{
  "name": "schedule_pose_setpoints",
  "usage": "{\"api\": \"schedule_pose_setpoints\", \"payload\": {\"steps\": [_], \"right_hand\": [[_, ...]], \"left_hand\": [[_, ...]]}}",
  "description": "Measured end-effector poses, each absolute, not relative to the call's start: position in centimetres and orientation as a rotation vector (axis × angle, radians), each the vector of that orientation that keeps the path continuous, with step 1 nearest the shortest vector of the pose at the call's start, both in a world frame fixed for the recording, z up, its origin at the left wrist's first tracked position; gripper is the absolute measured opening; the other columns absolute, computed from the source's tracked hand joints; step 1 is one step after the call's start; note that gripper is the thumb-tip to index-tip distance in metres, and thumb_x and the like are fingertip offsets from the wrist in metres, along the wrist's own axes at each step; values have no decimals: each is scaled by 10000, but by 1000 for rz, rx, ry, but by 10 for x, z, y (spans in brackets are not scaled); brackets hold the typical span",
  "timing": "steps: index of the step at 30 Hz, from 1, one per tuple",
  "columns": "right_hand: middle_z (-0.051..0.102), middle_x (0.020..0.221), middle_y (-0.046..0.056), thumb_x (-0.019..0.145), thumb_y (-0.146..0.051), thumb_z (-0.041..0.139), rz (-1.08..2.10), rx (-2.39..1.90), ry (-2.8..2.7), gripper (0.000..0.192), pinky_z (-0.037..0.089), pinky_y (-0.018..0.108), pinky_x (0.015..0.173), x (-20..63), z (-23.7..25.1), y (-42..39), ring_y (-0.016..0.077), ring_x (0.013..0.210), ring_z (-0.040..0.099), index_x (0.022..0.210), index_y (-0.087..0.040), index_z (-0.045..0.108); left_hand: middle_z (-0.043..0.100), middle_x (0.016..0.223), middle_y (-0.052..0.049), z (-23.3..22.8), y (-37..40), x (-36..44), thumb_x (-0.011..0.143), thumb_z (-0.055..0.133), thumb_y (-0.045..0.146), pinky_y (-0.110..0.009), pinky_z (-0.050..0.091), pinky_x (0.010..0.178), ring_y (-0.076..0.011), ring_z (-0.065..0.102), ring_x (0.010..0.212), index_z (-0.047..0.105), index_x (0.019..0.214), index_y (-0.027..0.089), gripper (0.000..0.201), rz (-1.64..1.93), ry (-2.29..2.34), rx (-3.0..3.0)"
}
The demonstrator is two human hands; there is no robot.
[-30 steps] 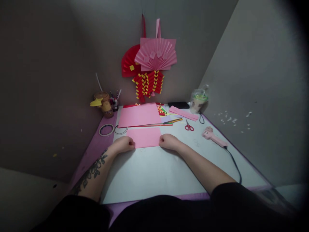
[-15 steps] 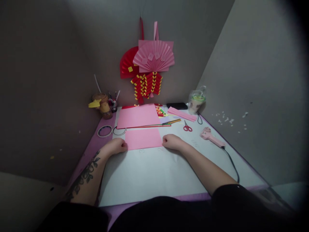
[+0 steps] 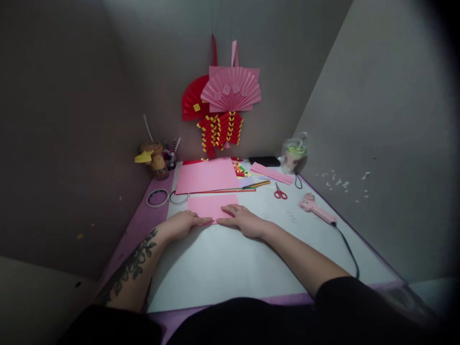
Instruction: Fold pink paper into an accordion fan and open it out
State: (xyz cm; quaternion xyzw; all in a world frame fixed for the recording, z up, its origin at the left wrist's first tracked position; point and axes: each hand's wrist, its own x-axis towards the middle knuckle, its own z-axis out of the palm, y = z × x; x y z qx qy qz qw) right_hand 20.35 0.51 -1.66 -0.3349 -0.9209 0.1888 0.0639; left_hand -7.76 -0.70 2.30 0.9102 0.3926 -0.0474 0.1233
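Note:
A pink sheet of paper (image 3: 206, 203) lies flat on the white table covering (image 3: 230, 268), its near edge partly hidden by my hands. My left hand (image 3: 183, 223) rests at the near left of this sheet, fingers stretched along the edge towards the middle. From the right, my right hand (image 3: 244, 219) lies over the sheet's near right part with its fingers spread and pressing down. The fingertips of both hands come close together at the middle of the near edge. Behind the sheet is a larger pink sheet (image 3: 206, 175) on a stack of coloured paper.
Two tape rolls (image 3: 157, 198) lie left of the sheet. Red-handled scissors (image 3: 280, 192), pink strips (image 3: 272, 173) and a pink glue gun (image 3: 318, 209) with its cord lie to the right. Cups (image 3: 155, 160) stand at the back; paper fans (image 3: 232, 91) hang on the wall.
Both hands have moved inward from the sheet's near corners to the middle of its near edge. Their curled fingers have straightened out.

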Motion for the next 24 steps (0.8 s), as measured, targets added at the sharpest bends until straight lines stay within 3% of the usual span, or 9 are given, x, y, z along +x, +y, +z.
{"api": "schedule_pose_setpoints", "payload": {"steps": [5,11,19,24], "right_hand": [[287,1495,3,952,-261,359,464,-1028,-2850,400,184,433,1075,200,-12,3,245,1357,206,1320,-375,469],[329,1476,25,961,-301,359,356,-1081,-2888,385,172,462,1081,198,-13,1,253,1364,210,1324,-383,459],[394,1438,38,964,-333,350,289,-1142,-2889,372,215,484,1056,196,-8,-6,266,1348,260,1311,-395,470],[433,1411,62,942,-312,396,251,-1306,-2863,331,218,518,1038,201,6,-16,301,1334,283,1212,-345,585]], "left_hand": [[650,975,-37,17,-8,-70,847,354,83,-259,356,723,-188,567,810,373,1365,409,612,-294,1147,2778],[650,930,-33,9,-11,-66,894,348,124,-259,346,722,-177,563,780,427,1334,396,524,-249,1166,2886],[631,918,-52,15,-15,-61,894,370,129,-275,342,683,-196,558,791,389,1348,425,542,-390,1226,2870],[612,936,-82,31,-18,-64,922,349,273,-323,367,692,-251,560,886,575,1192,389,371,-413,1326,2797]]}}
